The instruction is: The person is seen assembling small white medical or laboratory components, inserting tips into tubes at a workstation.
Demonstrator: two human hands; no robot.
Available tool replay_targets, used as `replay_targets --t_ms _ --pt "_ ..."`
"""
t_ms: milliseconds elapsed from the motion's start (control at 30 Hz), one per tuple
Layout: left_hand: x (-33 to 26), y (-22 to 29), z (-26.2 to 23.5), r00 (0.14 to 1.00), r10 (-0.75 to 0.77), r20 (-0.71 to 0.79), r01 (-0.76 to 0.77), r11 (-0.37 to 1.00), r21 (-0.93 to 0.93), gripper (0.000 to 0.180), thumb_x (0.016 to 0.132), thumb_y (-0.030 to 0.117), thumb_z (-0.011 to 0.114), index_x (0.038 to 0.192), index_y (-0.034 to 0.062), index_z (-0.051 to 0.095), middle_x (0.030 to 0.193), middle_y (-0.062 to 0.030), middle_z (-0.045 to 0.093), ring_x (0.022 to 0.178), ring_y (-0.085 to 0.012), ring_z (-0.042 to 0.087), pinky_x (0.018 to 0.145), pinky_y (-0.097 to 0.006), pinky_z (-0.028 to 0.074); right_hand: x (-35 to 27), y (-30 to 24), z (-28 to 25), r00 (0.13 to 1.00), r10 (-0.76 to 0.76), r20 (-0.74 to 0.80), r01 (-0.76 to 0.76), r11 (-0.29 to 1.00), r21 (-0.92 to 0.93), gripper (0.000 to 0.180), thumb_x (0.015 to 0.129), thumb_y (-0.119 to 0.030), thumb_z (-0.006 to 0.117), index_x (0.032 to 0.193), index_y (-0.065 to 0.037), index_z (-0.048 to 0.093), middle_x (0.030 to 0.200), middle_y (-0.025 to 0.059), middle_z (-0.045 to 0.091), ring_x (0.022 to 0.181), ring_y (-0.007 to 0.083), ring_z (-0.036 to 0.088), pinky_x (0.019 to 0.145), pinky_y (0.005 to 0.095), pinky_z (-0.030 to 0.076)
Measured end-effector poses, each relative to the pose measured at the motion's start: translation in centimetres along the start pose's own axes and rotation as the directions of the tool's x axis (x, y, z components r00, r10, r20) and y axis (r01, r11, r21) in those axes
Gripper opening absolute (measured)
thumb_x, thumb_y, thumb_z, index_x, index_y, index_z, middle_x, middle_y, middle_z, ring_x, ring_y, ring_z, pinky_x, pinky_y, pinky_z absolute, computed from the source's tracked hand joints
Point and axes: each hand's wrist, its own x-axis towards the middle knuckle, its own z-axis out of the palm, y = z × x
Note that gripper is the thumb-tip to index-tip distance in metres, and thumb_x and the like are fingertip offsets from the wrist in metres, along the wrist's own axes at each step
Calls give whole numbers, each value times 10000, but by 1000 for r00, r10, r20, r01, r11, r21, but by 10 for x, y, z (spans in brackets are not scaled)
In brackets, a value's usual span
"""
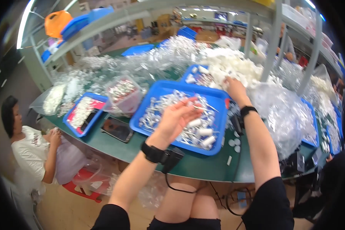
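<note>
My left hand (pixel 179 118) is over a blue tray (pixel 157 89), palm turned up and fingers bent together around something small and pale that I cannot make out. In the tray lie many small white and metallic parts (pixel 163 101), with several thicker white cylinders (pixel 205 132) beneath and beside the hand. My right hand (pixel 235 90) reaches past the tray's far right corner to a heap of soft white pieces (pixel 230 63). Its fingers are closed at the heap's near edge; what they hold, if anything, is hidden.
A smaller blue tray (pixel 80 132), a clear tub of parts (pixel 122 96) and a phone (pixel 117 129) lie to the left. Clear plastic bags (pixel 283 115) crowd the right, beside grey shelf posts (pixel 272 46). A person (pixel 30 142) sits at the far left.
</note>
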Motion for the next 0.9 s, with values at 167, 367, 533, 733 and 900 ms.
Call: replay_targets --t_ms 167,367,533,733,900 --pt "-17 10 -2 999 6 -43 -5 1000 11 357 855 37 550 1198 -35 482 1103 -151 575 997 -228 580 908 -327 467 3 -14 -13 986 37 -162 -35 999 14 240 708 9 516 893 -122 594 906 134 587 898 336 541 754 419 464" --pt "-7 3 -5 998 56 -40 -55 998 25 364 832 -5 562 1188 -38 495 1085 -137 572 989 -214 578 914 -310 463 -21 -42 -72 855 149 -496 66 919 390 241 759 -16 592 984 -92 632 890 142 637 748 319 618 653 348 480" --pt "18 -11 -16 999 44 -21 -43 999 5 331 857 47 573 1171 -37 513 1058 -125 580 982 -229 587 904 -335 474 -76 -56 -84 946 185 265 -232 -181 956 319 867 -81 549 1175 -10 507 970 124 605 813 212 610 713 270 495" --pt "36 -28 -30 997 -45 66 45 999 2 306 885 100 548 1171 -3 510 1037 -114 602 977 -210 592 888 -328 476 -112 -63 -70 823 107 558 -458 -457 762 401 877 -124 554 1246 -21 438 1036 103 579 892 197 596 791 329 517" --pt "30 -25 -33 998 31 62 -29 999 -22 299 872 94 573 1134 -41 518 1040 -139 593 974 -241 596 877 -338 492 -122 -79 -78 948 85 307 -310 26 950 333 864 -102 574 1183 -27 517 988 86 611 902 153 596 774 283 504"
